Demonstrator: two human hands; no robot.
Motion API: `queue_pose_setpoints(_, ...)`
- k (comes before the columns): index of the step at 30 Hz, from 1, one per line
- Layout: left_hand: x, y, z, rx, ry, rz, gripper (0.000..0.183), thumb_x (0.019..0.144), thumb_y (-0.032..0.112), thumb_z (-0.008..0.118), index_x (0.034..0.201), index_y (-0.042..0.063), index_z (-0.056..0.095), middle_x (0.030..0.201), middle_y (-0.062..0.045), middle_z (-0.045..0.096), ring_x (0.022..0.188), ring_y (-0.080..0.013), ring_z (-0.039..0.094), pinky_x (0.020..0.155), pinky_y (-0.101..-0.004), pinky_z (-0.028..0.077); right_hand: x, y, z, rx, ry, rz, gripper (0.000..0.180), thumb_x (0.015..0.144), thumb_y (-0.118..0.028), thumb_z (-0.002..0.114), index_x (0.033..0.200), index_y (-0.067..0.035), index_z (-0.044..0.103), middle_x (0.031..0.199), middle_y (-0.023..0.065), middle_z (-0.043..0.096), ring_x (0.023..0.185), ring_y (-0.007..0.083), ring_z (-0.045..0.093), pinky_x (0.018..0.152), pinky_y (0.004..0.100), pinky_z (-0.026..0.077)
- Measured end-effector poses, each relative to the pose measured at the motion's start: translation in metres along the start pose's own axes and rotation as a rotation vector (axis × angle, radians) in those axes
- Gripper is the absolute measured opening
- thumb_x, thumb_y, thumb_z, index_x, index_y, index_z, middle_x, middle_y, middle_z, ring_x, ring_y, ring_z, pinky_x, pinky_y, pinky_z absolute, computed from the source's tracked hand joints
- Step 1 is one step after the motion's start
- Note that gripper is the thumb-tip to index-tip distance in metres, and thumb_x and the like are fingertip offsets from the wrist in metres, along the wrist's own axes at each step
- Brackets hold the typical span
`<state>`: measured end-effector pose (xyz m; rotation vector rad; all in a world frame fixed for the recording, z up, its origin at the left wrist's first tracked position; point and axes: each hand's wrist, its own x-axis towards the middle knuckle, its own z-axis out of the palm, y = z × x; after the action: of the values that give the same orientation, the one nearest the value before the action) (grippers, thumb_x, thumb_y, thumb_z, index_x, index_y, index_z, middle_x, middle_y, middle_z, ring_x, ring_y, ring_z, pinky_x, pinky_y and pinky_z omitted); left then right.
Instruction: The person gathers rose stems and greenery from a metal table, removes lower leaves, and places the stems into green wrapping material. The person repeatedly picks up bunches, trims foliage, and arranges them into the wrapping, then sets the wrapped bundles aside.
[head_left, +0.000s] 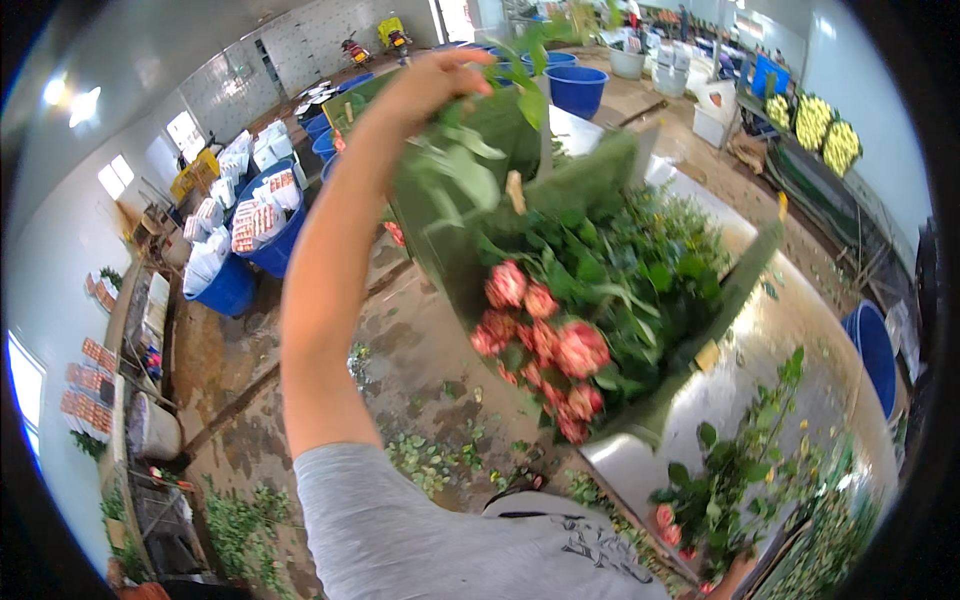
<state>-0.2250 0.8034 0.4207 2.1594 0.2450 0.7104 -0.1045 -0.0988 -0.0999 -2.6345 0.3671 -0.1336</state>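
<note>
My left hand (450, 79) is raised at the top middle, fingers partly spread. Blurred leafy stems (469, 172) hang beside and below it; I cannot tell whether it grips them. Below lies a bundle of red-and-cream roses (551, 349), heads toward me, inside an upright green sheet holder (442, 232). Wooden clothes-pegs (515, 193) are clipped to the green sheets. At the lower right edge, my right hand (741, 568) is partly visible beside loose leafy rose stems (750, 472) on the metal table (690, 409). Its fingers are mostly hidden.
Blue tubs (270, 251) of wrapped roses stand at left, with another blue tub (576, 90) beyond the table. Cut leaves (427, 454) litter the wet floor. Pale yellow flower bundles (817, 124) rest at far right. Two motorbikes (356, 51) are parked at the back.
</note>
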Motion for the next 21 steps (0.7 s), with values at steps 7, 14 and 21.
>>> queue_pose_setpoints(7,0.015,-0.261,0.048,-0.067,-0.017,-0.082,0.038,0.082,0.001,0.056,0.12,0.005,0.06,0.095,-0.009,0.069,0.071,-0.0122,0.06,0.068,-0.0296,0.049,-0.002,-0.051,0.009,-0.152,0.032,0.095,0.035,0.09,-0.018,0.054,0.12,0.0,0.058,0.093,0.0123,0.062,0.067,0.0232,0.051,0.062,0.0372,0.043)
queue_pose_setpoints(14,-0.062,-0.385,0.188,0.086,0.083,-0.012,0.026,0.078,0.016,0.063,0.1,0.002,0.068,0.08,-0.016,0.066,0.075,-0.027,0.064,0.067,-0.0364,0.05,0.007,-0.065,0.024,-0.249,0.056,0.164,0.033,0.089,-0.015,0.055,0.119,0.0,0.058,0.095,0.0136,0.062,0.071,0.0258,0.055,0.066,0.0389,0.045)
queue_pose_setpoints(21,-0.106,-0.374,0.199,0.437,0.058,-0.234,0.021,0.083,0.016,0.06,0.099,0.003,0.067,0.081,-0.015,0.065,0.074,-0.0243,0.064,0.065,-0.0353,0.051,0.003,-0.017,0.029,-0.242,0.056,0.196,0.032,0.089,-0.013,0.057,0.118,0.0,0.058,0.097,0.0149,0.062,0.076,0.0283,0.058,0.07,0.0406,0.047)
